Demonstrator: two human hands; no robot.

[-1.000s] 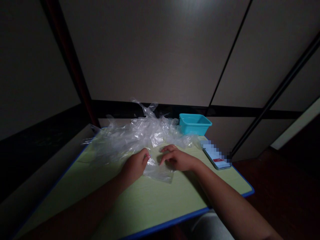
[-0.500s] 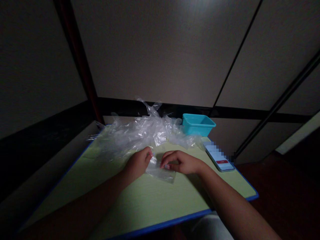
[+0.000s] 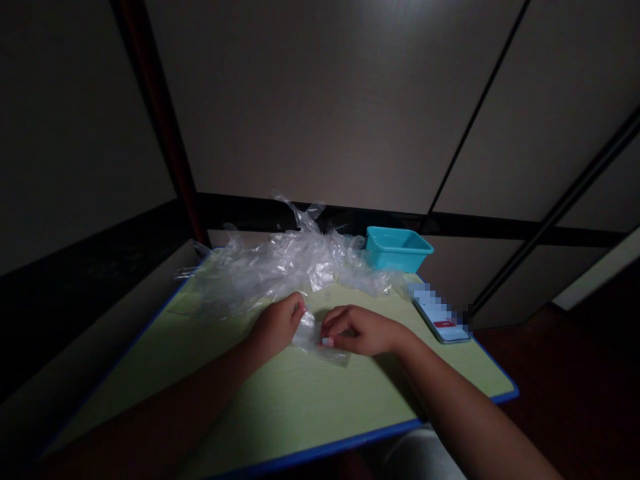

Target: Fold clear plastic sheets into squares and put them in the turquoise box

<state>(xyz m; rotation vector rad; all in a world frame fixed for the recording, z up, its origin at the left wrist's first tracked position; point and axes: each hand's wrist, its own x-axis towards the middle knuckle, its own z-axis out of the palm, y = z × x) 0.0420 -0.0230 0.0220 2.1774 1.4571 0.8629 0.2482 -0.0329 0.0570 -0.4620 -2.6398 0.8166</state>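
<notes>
Fingers point(image 3: 344, 342) of the right hand point(image 3: 370, 332), spread a second ago, have narrowed at the clear plastic film point(image 3: 323, 354) on the table point(image 3: 280, 407), grip unclear, joining the left hand point(image 3: 274, 325), which pinches it.

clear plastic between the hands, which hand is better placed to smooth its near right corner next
Probably the right hand: it sits by that corner of the clear plastic; the left hand is at the opposite side.

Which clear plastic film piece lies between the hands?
The lone film piece between left hand and right hand; others lie in the crumpled heap beyond.
</notes>
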